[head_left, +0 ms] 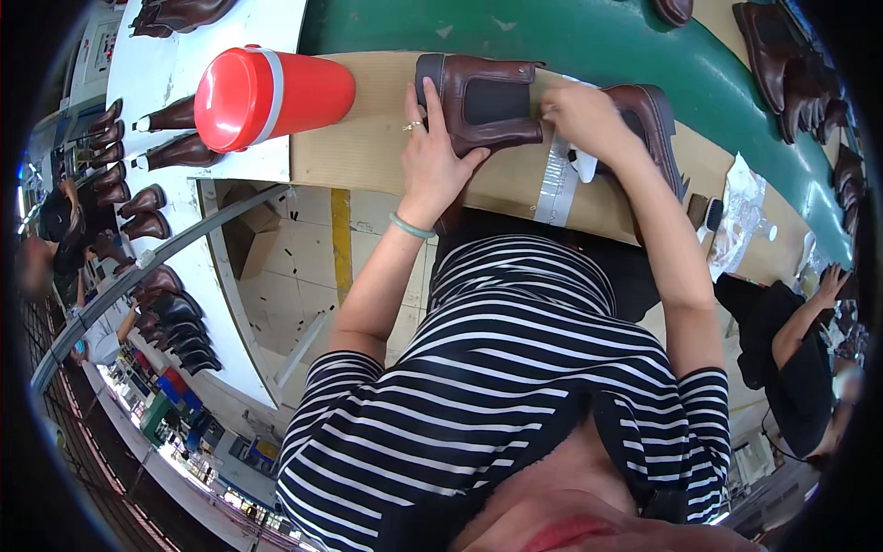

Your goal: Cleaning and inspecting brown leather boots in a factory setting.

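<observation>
A brown leather ankle boot (501, 97) with a dark elastic side panel lies on its side on a cardboard sheet (382, 92). My left hand (437, 161) holds it at the foot, fingers along the sole and heel, thumb on the leather. Beside the boot's top opening, my right hand (589, 120) is closed, its fingertips slightly blurred. Whatever is in those fingers cannot be made out. Below that hand a small white object (582, 166) shows, partly hidden. A second brown boot (651, 115) lies to the right, partly covered by my right wrist.
Left of the boot lies a red container (308, 92) with a pale band. A brush (705, 216) and crumpled clear plastic (740, 212) lie to the right. More boots line the green table's right side (773, 64) and the white table (258, 350). A co-worker's hand (831, 283) is at right.
</observation>
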